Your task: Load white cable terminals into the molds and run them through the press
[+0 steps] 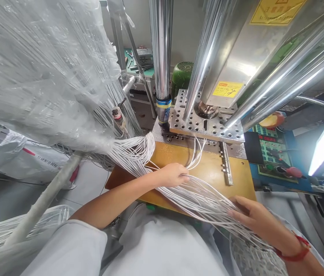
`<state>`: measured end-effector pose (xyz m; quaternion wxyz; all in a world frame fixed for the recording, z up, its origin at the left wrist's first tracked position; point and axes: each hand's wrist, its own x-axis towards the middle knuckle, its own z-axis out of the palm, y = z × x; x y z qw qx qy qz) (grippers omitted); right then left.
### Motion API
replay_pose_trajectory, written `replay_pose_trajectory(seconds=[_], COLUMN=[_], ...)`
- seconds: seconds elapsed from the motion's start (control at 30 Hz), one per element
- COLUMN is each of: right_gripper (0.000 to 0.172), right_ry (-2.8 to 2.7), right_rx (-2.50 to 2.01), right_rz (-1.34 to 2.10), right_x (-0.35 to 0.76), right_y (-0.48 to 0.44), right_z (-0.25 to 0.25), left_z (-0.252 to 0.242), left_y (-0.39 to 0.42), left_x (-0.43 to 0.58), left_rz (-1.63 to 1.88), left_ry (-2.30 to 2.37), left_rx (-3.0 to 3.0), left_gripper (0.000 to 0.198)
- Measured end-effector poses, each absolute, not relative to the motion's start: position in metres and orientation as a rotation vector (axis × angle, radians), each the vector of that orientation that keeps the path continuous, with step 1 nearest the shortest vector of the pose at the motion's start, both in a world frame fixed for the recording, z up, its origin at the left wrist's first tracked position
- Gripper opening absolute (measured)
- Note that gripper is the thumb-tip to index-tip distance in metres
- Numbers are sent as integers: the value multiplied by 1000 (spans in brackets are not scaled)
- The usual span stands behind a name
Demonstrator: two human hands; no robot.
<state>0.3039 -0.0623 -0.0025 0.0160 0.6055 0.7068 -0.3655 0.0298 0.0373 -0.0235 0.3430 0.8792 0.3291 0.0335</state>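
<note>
A thick bundle of thin white wires [196,195] runs from a plastic-wrapped mass at the left, across a yellow-brown work plate [208,165], down to my lap. My left hand [173,174] is closed on a few of the wires above the plate. Those wires [198,151] curve up toward the perforated metal plate [208,124] of a press machine. My right hand [250,214] rests on the lower part of the bundle, fingers curled around the wires. A red band circles my right wrist.
Polished steel columns [162,50] and a steel housing with yellow warning labels [227,89] rise behind the plate. A control panel [271,153] and a bright lamp [321,149] stand at the right. Clear plastic over wire stock [41,69] fills the left; a white sack lies below it.
</note>
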Motion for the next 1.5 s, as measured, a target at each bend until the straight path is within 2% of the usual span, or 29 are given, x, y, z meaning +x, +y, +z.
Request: replay_pose_trajectory(seconds=[0.13, 0.37, 0.47, 0.6, 0.67, 0.77, 0.83, 0.87, 0.93, 1.07, 1.17, 1.23, 1.37, 1.43, 1.5], right_gripper=[36, 43, 41, 26, 24, 15, 13, 13, 15, 14, 20, 23, 26, 39, 43], right_ry=[2277, 2648, 2674, 2553, 2463, 2283, 2220, 2258, 2461, 2843, 2858, 2798, 2865, 2942, 2897], right_rx=[1912, 2039, 2032, 1878, 1775, 1887, 1940, 1916, 1742, 1357, 1528, 1609, 1545, 1661, 1919], right_rz=[-1035, -582, -695, -1049, -1063, -633, -309, -200, -114, -12, 148, 67, -401, -736, -1194], right_x=[303, 258, 230, 220, 234, 258, 261, 258, 245, 228, 236, 241, 244, 247, 251], right_y=[-57, -32, -26, -25, -26, -27, -27, -26, -24, -12, -1, 2, 0, 0, 2], right_z=[-7, -13, -11, 2, 9, 10, 5, 0, -8, -15, -17, -21, -29, -29, -26], left_z=[-19, -19, -18, -2, 10, 18, 13, 8, -3, -19, -22, -23, -23, -24, -25], left_y=[36, 30, 28, 22, 17, 8, 0, -4, -13, -28, -31, -29, -21, -18, -16], left_x=[35, 48, 53, 45, 31, 11, 9, 13, 28, 61, 68, 68, 71, 74, 77], left_rz=[78, 85, 130, 138, 89, 7, -184, -288, -375, -32, 15, 18, 192, 248, 267], left_ry=[910, 984, 1001, 871, 841, 866, 698, 582, 415, 529, 677, 695, 674, 695, 724], left_rx=[2293, 2511, 2567, 2532, 2428, 2201, 1938, 1743, 1288, 726, 679, 674, 568, 580, 638], left_gripper=[19, 22, 22, 20, 21, 22, 16, 13, 19, 31, 30, 28, 23, 22, 24])
